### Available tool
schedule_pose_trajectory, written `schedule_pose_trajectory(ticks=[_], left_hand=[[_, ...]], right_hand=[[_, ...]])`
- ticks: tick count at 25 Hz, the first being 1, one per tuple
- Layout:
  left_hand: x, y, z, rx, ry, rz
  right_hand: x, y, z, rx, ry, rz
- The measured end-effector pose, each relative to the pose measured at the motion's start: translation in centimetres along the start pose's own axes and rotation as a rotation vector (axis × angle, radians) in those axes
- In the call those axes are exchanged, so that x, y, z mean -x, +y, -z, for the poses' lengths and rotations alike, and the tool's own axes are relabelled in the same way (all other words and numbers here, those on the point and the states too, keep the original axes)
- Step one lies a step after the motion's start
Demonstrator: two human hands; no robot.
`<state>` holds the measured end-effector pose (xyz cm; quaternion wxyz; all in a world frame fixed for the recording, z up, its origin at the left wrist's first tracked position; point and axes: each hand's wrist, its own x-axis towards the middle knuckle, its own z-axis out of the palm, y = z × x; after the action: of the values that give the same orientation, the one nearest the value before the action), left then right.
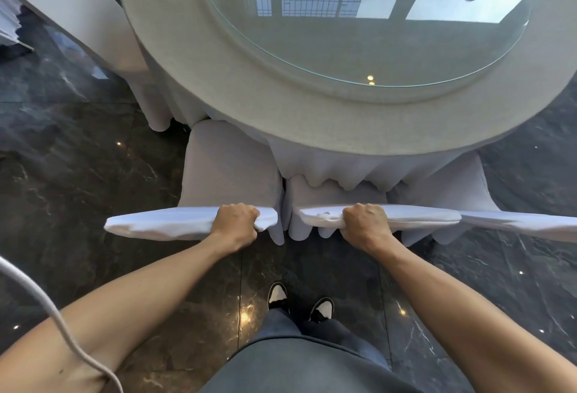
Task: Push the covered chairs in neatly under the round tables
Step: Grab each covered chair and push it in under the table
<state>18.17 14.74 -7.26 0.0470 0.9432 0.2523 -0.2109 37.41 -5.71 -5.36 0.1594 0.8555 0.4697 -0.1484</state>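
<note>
A round table [218,80] draped in a pale cloth fills the upper view, with a glass turntable [359,33] on top. Two white-covered chairs stand side by side at its near edge. My left hand [236,220] grips the top of the left chair's back [162,224]; that chair's seat [228,164] sits partly outside the tablecloth. My right hand [365,220] grips the top of the middle chair's back [415,216]; its seat [331,195] lies under the hanging cloth. A third covered chair [452,186] sits to the right, its back [530,224] touching the middle one.
Dark polished marble floor [78,158] spreads left and right. Another covered chair [93,24] stands at the table's far left. My feet [299,302] are just behind the two chairs. A white cable [46,305] hangs at the lower left.
</note>
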Motion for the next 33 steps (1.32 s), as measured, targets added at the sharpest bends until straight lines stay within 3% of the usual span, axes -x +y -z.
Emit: schedule_pose_trajectory(ticks=[4,7,10,16,21,25,28,33], left_hand=[[-0.6,0.6,0.5,0.002,-0.074,-0.026],[-1.8,3.3,1.6,0.155,-0.129,-0.079],[-2.8,8.9,3.9,0.397,-0.118,-0.208],[-4.2,21.4,6.4,0.368,-0.121,-0.402],[-6.0,30.1,5.9,0.277,-0.074,-0.31],[-7.7,37.5,6.4,0.191,-0.021,-0.224],[-7.9,41.1,6.8,0.135,-0.032,-0.167],[-8.3,41.1,6.9,0.08,-0.083,-0.035]], right_hand=[[0.3,0.9,-0.5,-0.051,0.003,0.035],[1.0,2.6,-1.0,-0.144,0.036,0.11],[2.4,5.7,-1.3,-0.185,0.076,0.111],[6.7,16.7,-4.2,-0.234,0.159,-0.063],[10.9,29.1,-7.9,-0.152,0.059,-0.268],[12.7,37.2,-10.0,0.0,0.014,-0.271],[13.1,40.6,-10.1,0.03,0.006,-0.251],[12.5,42.1,-9.4,0.004,0.036,-0.251]])
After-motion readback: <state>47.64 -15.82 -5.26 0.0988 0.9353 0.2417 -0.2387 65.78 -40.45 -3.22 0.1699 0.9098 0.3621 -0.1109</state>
